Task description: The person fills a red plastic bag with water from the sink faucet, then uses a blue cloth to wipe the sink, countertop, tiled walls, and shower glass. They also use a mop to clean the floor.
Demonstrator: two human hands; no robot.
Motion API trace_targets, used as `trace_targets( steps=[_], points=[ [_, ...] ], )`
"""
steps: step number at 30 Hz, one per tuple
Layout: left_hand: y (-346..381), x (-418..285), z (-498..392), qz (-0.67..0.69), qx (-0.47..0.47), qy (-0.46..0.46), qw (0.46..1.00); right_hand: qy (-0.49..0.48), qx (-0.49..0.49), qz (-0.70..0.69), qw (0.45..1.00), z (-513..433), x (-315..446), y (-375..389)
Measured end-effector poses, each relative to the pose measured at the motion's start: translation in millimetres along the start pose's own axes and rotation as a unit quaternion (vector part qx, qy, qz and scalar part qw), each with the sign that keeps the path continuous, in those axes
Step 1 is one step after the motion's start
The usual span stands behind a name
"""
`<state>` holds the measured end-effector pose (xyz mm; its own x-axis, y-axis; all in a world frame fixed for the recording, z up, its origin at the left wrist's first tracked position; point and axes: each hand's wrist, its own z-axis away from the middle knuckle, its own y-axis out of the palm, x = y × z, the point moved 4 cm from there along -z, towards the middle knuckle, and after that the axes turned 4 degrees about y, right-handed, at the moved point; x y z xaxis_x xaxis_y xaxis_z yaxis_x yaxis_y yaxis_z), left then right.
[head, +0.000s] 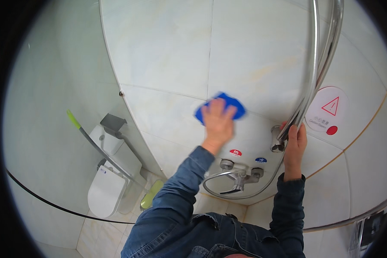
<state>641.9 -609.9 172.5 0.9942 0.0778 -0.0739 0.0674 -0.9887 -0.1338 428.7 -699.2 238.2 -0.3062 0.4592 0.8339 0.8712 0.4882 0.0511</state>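
Note:
My left hand, slightly blurred, presses a blue cloth against the white wall tiles. Its fingers are spread over the cloth. To the right, my right hand is wrapped around the lower end of a chrome shower rail, with the thumb in front. A metal shower hose runs alongside the rail. Beside that hand, a chrome wall bracket holds the rail's foot. Below both hands is a chrome mixer tap, and the hose loops around it.
A red label and a blue label mark the wall above the tap. A round warning sticker is at right. Behind a glass panel at left stand a white toilet and a long-handled green floor brush.

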Motion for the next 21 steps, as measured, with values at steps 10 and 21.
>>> trace_targets(
  steps=[10,21],
  points=[
    [-48,131,71,-0.035,-0.267,-0.434,0.86,-0.004,-0.019,0.055,0.998,0,6,4],
    [30,-113,67,0.116,0.174,-0.153,0.966,-0.043,0.004,0.067,0.997,-5,6,4]
  ],
)
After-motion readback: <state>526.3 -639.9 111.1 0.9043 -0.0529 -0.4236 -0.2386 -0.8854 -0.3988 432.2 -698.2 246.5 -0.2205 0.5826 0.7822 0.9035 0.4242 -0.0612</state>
